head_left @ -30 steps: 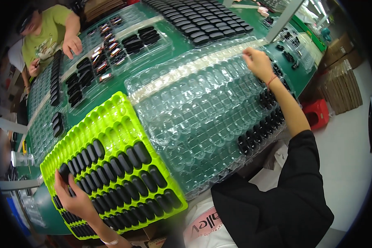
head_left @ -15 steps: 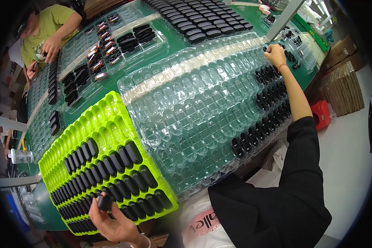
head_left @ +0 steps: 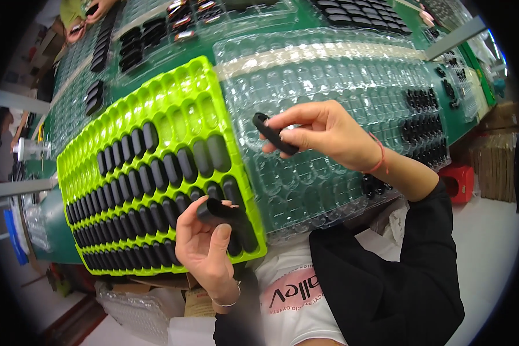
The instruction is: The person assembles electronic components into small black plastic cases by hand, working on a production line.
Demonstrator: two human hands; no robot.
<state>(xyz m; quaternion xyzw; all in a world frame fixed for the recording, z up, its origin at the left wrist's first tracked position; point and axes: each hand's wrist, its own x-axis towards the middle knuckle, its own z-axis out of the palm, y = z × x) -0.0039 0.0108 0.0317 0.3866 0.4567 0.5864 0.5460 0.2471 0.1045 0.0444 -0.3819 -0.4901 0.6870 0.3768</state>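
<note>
My left hand [head_left: 205, 248] holds a black oval part [head_left: 218, 212] over the near right corner of a bright green tray [head_left: 155, 109]. Many of that tray's slots hold black oval parts in rows. My right hand [head_left: 328, 135] pinches another black oval part [head_left: 274, 134] above a clear plastic blister tray [head_left: 340, 75]. The clear tray's pockets are mostly bare, with black parts [head_left: 424, 124] grouped near its right end.
The trays lie on a green table [head_left: 161, 75]. Farther clear trays [head_left: 144, 34] with black parts sit at the back. Another person's hands [head_left: 92, 11] work at the top left. A red box [head_left: 460, 181] and cardboard cartons [head_left: 496, 153] stand at the right.
My right hand came back from the far right of the clear tray with a black part. My left hand lifted a black part off the green tray. The view moved closer.
</note>
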